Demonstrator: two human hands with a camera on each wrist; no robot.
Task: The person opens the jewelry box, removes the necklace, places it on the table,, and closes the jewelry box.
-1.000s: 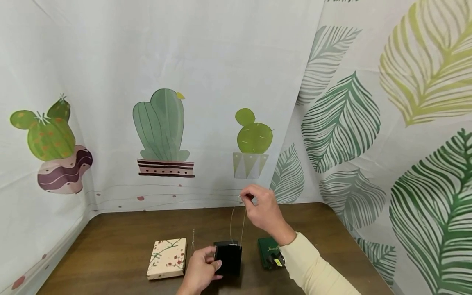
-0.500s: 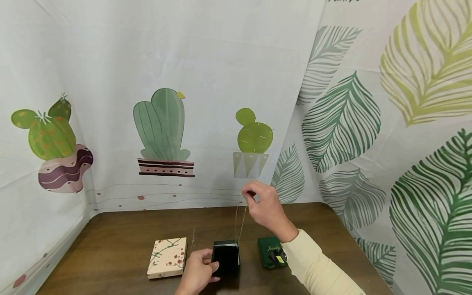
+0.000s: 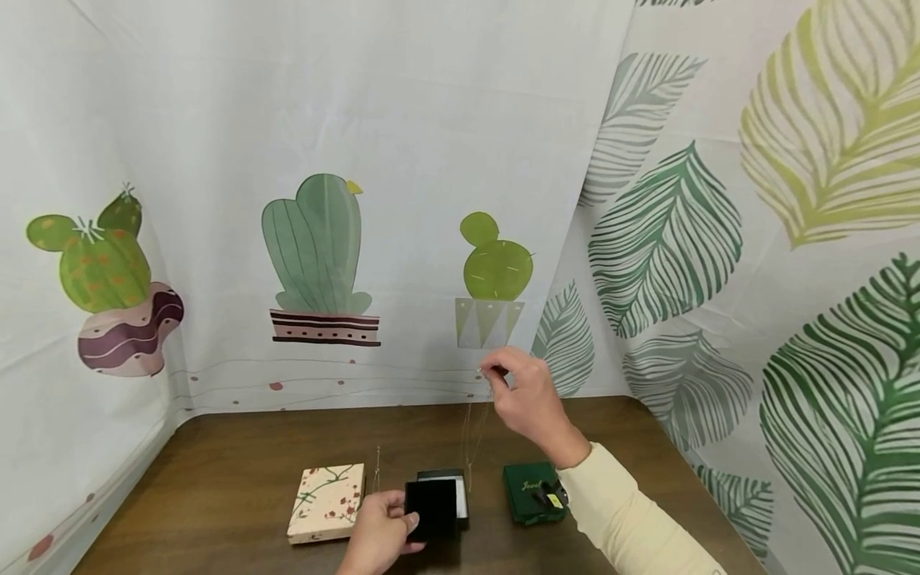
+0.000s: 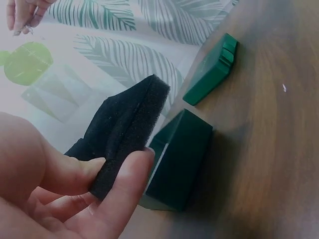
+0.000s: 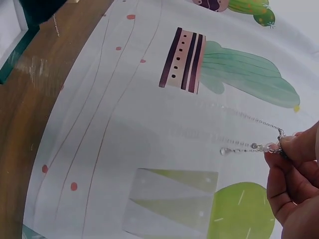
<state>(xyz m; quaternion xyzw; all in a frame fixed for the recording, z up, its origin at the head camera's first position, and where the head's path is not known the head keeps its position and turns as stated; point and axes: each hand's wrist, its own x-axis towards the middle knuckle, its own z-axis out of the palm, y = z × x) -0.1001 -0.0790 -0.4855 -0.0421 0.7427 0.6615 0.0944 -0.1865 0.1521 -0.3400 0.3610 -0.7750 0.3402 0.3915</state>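
My left hand point(image 3: 377, 533) pinches a black foam pad point(image 3: 433, 511) between thumb and fingers; the left wrist view shows its rough foam edge point(image 4: 157, 102). Beyond the pad stands an open dark green jewelry box point(image 4: 184, 162), pale inside and partly covered by the pad in the head view. Raised above the table, my right hand point(image 3: 527, 395) pinches a thin necklace point(image 5: 255, 147) by its clasp end. Its chain strands hang toward the box's right side, and their lower part blurs in the right wrist view.
A green lid point(image 3: 521, 483) with lettering and a bow lies right of the box. At left is a cream floral box point(image 3: 327, 503), with another thin chain point(image 3: 378, 463) beside it. A printed curtain point(image 3: 417, 239) rises behind the wooden table point(image 3: 237, 463).
My right hand has moved slightly up and right, and the necklace now hangs at the box's right side. My left hand has shifted the foam pad left, uncovering more of the box.
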